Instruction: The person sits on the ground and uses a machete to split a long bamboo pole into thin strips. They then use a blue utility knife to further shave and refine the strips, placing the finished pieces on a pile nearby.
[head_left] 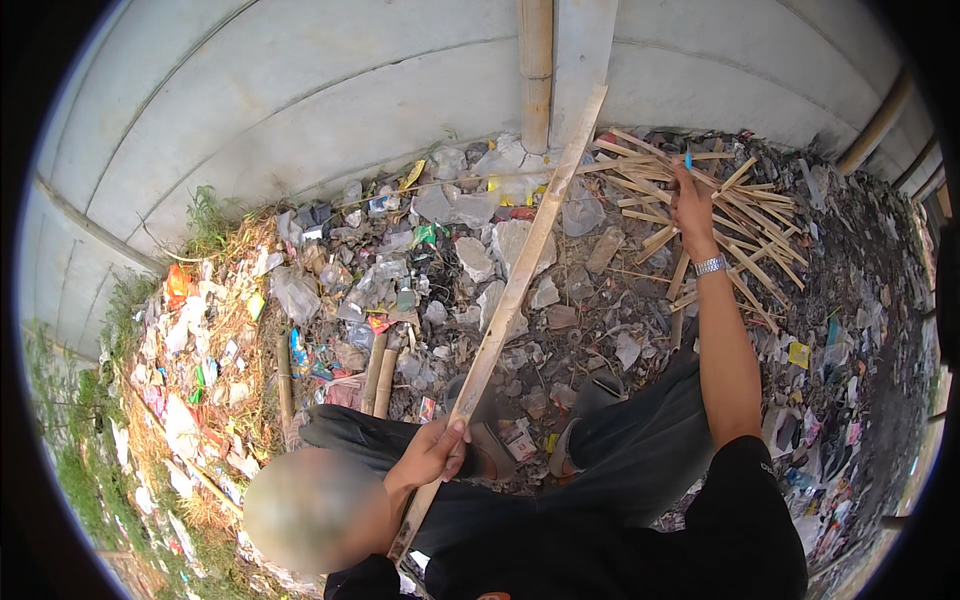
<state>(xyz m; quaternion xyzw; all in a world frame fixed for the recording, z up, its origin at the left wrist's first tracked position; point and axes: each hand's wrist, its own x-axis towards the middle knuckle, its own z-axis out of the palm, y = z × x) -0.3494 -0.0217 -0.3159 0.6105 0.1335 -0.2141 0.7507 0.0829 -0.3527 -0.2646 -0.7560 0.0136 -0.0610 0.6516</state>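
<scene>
A long, flat strip of bamboo or wood runs slantwise from my lap up toward the concrete wall. My left hand is closed around its lower part, thumb on top. Stretched out to the far right, my right hand is over a loose heap of short split sticks. Its fingers are closed, and a small bright blue piece shows at their tips. What that piece belongs to is hidden. A metal-banded watch sits on my right wrist.
Litter, stones and plastic scraps cover the ground. A concrete panel wall with an upright bamboo pole stands ahead. Short bamboo pieces lie left of my legs. Dry straw and rubbish are piled farther left.
</scene>
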